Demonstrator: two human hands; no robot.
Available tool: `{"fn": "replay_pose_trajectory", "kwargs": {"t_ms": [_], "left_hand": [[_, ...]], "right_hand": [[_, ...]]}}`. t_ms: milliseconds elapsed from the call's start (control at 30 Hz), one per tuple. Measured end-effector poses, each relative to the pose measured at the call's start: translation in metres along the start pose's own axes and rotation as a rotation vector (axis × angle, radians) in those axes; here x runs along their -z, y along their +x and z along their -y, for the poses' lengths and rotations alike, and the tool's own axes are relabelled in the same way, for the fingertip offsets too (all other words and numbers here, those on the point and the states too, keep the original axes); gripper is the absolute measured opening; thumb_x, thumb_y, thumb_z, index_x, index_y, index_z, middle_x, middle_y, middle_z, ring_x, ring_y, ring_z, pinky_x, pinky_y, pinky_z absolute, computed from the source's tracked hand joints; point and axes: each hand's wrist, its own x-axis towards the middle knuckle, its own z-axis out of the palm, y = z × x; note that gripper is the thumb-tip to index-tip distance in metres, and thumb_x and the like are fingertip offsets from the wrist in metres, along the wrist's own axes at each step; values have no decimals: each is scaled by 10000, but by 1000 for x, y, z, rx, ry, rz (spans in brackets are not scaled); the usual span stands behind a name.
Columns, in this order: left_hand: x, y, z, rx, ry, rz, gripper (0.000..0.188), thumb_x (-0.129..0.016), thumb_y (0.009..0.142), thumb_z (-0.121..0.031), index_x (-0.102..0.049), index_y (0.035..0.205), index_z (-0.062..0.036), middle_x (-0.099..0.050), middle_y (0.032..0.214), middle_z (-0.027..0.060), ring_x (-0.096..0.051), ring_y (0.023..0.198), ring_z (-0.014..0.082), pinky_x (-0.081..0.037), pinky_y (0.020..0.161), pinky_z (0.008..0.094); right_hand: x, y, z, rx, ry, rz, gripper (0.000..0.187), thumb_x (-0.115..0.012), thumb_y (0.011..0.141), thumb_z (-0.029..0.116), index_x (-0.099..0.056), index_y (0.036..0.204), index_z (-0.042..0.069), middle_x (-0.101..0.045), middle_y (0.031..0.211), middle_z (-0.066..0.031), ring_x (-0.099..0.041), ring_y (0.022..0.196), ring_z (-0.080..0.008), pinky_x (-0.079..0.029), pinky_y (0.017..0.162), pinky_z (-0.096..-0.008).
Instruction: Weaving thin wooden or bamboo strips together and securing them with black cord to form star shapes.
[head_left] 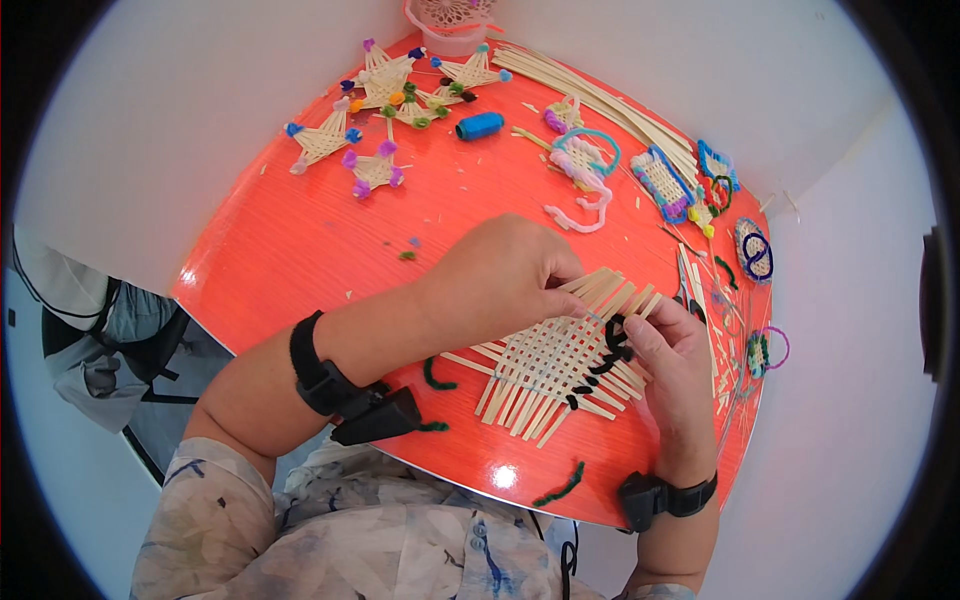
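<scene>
A woven mat of pale bamboo strips (545, 358) lies tilted over the near part of the red table, its loose strip ends fanning out. A black pipe cleaner (606, 360) winds along its right edge. At the mat's far edge, my left hand (515, 265) is closed, thumb and fingers pinching near the strip ends. My right hand (675, 350) grips the far right corner, thumb on top beside the black pipe cleaner. A thin bluish thread runs across the weave. My fingers partly hide the strips they hold.
Scissors (686, 290) lie right of the mat, near scattered strip scraps. Star-shaped weavings (322, 140) and a blue thread spool (480, 126) sit farther off. Long strips (610, 95) line the back right, beside small trimmed weavings (662, 185). Dark green pipe cleaner pieces (560, 486) lie near the front edge.
</scene>
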Motion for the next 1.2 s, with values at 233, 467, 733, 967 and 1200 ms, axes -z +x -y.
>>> {"fn": "replay_pose_trajectory", "kwargs": {"t_ms": [233,467,733,967,1200], "left_hand": [[-3,0,0,-74,68,35,198,-746,748,-207,-666,773,-29,-578,638,83,-567,566,220,-425,531,329],[-3,-1,-2,-74,26,29,183,-745,751,-199,-681,799,-34,-585,646,80,-572,567,209,-426,530,324],[-6,-1,-5,-97,21,24,175,-746,748,-189,-683,802,-35,-585,653,85,-571,572,213,-426,527,327],[-8,-1,-5,-44,23,26,191,-751,741,-196,-676,791,-28,-584,653,90,-570,573,218,-426,530,327],[-11,-1,-4,-44,-12,-1,210,-756,738,-205,-663,775,-20,-574,645,91,-553,561,211,-421,530,326]], "right_hand": [[7,1,2,-26,-121,65,119,-575,924,121,-608,908,8,-572,782,31,-492,720,-40,-417,668,-213],[12,0,0,79,-166,183,164,-538,962,178,-548,906,24,-530,804,37,-465,757,-41,-412,688,-208],[15,2,2,-57,-37,325,203,-473,989,249,-521,956,54,-523,889,33,-472,819,-50,-420,754,-224],[10,0,0,-124,13,251,192,-446,975,175,-534,1079,40,-551,964,18,-514,888,-73,-431,809,-242],[9,3,2,-151,48,223,133,-478,971,173,-534,996,55,-538,911,28,-500,867,-61,-417,816,-236]]}}
